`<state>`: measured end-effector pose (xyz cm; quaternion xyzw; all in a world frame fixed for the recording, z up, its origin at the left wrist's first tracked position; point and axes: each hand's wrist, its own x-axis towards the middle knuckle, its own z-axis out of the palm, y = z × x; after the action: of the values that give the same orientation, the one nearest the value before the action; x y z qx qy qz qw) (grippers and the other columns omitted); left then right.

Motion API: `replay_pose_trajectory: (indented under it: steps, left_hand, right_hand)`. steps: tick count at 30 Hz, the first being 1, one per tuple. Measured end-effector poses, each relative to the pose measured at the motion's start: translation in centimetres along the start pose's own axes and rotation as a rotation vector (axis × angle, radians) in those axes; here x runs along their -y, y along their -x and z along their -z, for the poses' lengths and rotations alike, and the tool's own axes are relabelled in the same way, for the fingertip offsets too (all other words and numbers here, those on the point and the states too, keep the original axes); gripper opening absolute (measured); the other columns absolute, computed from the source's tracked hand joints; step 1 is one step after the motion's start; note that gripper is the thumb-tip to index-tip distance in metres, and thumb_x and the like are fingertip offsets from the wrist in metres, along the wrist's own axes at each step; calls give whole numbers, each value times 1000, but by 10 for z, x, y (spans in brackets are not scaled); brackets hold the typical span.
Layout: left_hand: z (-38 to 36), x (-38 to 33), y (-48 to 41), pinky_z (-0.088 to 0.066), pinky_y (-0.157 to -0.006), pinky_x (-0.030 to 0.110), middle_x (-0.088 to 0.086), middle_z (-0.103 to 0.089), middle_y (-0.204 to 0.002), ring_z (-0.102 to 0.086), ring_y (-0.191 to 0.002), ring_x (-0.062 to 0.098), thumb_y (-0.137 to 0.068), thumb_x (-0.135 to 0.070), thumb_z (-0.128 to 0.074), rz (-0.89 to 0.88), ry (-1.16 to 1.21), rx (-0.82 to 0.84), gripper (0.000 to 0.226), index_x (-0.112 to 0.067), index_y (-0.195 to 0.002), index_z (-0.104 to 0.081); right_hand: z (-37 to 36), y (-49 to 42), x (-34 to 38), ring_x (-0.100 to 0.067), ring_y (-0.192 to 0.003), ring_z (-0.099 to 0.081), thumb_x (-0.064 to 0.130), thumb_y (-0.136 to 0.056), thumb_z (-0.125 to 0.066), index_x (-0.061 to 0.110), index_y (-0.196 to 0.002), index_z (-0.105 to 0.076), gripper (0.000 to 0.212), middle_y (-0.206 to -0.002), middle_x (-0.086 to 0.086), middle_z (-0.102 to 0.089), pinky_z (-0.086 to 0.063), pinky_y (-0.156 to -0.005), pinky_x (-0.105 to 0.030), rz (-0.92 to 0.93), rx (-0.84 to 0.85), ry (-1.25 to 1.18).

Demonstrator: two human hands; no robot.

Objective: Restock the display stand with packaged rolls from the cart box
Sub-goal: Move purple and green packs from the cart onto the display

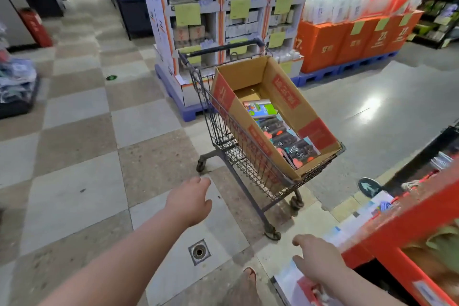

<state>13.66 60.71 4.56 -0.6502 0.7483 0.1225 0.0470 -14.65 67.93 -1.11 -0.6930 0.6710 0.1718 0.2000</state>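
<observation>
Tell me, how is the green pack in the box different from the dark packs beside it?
The green pack is bright green; the dark packs are black with orange and teal bits. There is one green pack but a row of several dark packs. The green pack lies mid-box; the dark packs lie at the nearer end. All lie flat in the box.

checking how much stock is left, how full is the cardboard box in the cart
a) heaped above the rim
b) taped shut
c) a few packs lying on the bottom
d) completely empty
C: the open box in the cart holds only a few packs on its floor, with bare cardboard at the far end.
</observation>
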Motion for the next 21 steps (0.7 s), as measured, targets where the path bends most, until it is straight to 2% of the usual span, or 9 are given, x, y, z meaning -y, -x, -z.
replay_pose_trajectory:
  steps: [4,7,11,15,16,19,21]
  left_hand:
    - [1,12,-44,-44,-92,35,3,-46,-135,-49,-121,26,-95,-35,-43,-23,-28,30,43,-19,-135,-38]
    - [-1,21,-81,-43,-92,34,2,-45,-135,-47,-122,24,-95,-35,-43,-39,-62,78,44,-20,-136,-38]
    - [0,27,-131,-44,-91,34,0,-43,-136,-50,-119,25,-95,-36,-42,-49,-105,175,46,-21,-137,-35]
    - [9,23,-181,-45,-94,36,0,-44,-135,-50,-120,25,-94,-36,-41,-58,-147,202,45,-21,-136,-36]
    - [11,21,-193,-45,-94,36,0,-45,-135,-50,-120,26,-94,-36,-41,-72,-161,201,44,-20,-135,-37]
    - [15,12,-223,-44,-93,35,2,-47,-133,-49,-121,27,-93,-36,-41,-108,-204,206,44,-19,-134,-39]
    - [15,9,-240,-46,-93,38,4,-47,-132,-50,-119,28,-92,-37,-42,-123,-224,232,46,-19,-134,-39]
  right_hand:
    - [27,-47,3,-22,-116,-55,34,-92,-44,22,-118,-52,30,-127,0,-55,-44,-90,-32,-15,-19,-19]
    - [61,-92,2,-23,-108,-59,31,-89,-44,24,-100,-49,15,-116,0,-60,-46,-82,-31,-17,-69,-35]
    - [113,-152,-8,-22,-98,-62,32,-86,-48,27,-105,-54,21,-107,1,-62,-52,-79,-33,-31,-139,-78]
    - [162,-204,-21,-23,-104,-61,32,-91,-47,24,-119,-52,30,-121,1,-58,-52,-79,-33,-15,-190,-53]
    - [173,-217,-25,-23,-106,-61,31,-91,-47,23,-120,-51,31,-121,1,-57,-51,-79,-34,-17,-203,-56]
    - [202,-245,-35,-23,-100,-61,33,-93,-46,22,-110,-51,21,-105,-1,-56,-48,-73,-33,-22,-231,-65]
    - [218,-260,-41,-23,-102,-61,36,-94,-46,23,-116,-51,26,-115,-1,-58,-48,-75,-32,-33,-239,-73]
